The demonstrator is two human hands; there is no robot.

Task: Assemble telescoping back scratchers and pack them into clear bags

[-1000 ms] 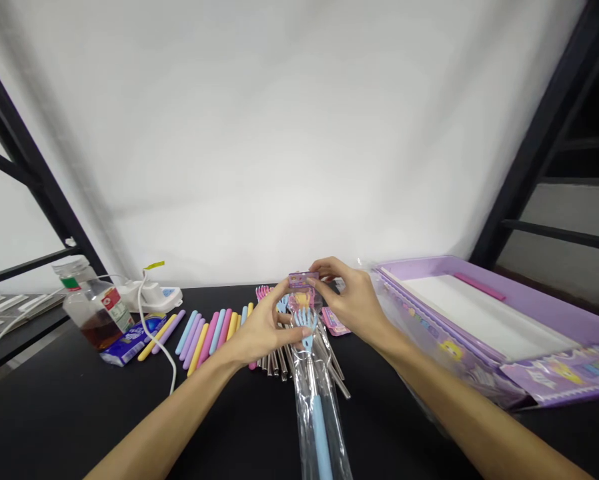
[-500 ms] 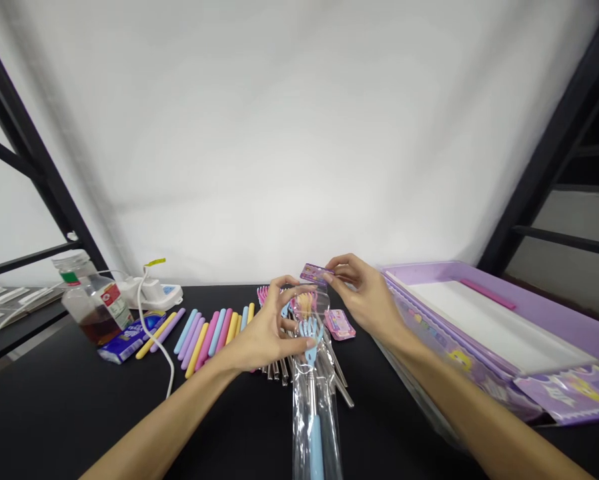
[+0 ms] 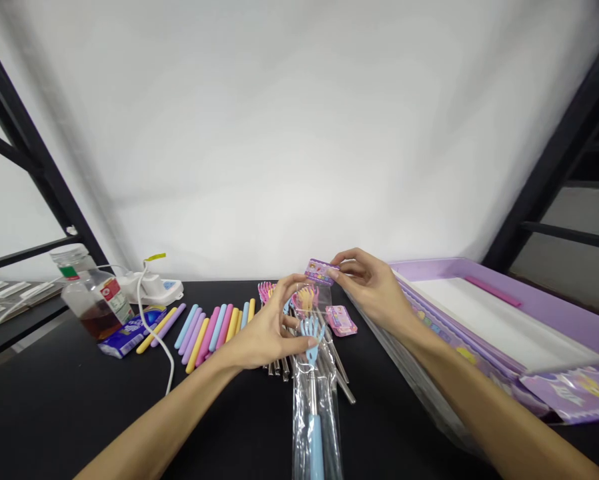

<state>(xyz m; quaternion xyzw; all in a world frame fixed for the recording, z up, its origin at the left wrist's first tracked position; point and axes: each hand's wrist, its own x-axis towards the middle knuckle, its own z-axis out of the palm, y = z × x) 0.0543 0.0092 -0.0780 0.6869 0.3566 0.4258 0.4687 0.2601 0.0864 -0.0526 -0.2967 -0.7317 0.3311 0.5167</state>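
Clear plastic bag (image 3: 310, 427) lies across a black table (image 3: 54, 413), holding a back scratcher (image 3: 310, 337) with a blue hand-shaped head. The left hand (image 3: 264, 330) closes around the bag's upper end, keeping it steady. The right hand (image 3: 374, 287) pinches a purple card (image 3: 321, 271) by its edge between thumb and fingertips, just above the bag, a light hold that keeps the card flat. A pink card (image 3: 340, 321) lies nearby. To the right, a purple tray (image 3: 529, 283) holds a white liner (image 3: 494, 327) and a pink strip (image 3: 492, 291).
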